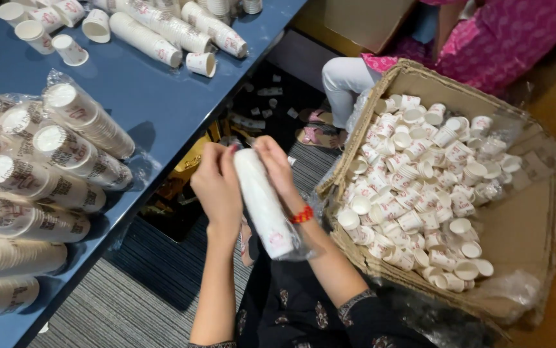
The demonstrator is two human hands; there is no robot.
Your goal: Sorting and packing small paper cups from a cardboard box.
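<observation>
A nested stack of white paper cups (pixel 263 203), forming a long, slightly tapered cylinder, is held at an angle above the person's lap, between the table and the box. A thin, crinkled clear plastic sleeve (pixel 291 248) covers its lower end. The left hand (pixel 217 183) has its fingers closed around the upper part of the stack from the left. The right hand (pixel 277 164) has its fingers closed on the top end from the right; a red beaded bracelet (pixel 302 214) sits on that wrist.

Right of the stack, touching distance away, stands a brown corrugated cardboard box (pixel 523 238), lined with clear film and heaped with loose small cups (pixel 420 187), white with red print.

Left, a smooth blue table (pixel 155 103) carries bagged cup stacks (pixel 39 167) lying on their sides in glossy plastic, with unwrapped stacks and single cups (pixel 162 29) at its far end.

Beyond the box, another person's pink patterned garment (pixel 503 38) and white trouser leg show. The floor is grey striped carpet (pixel 130 296).
</observation>
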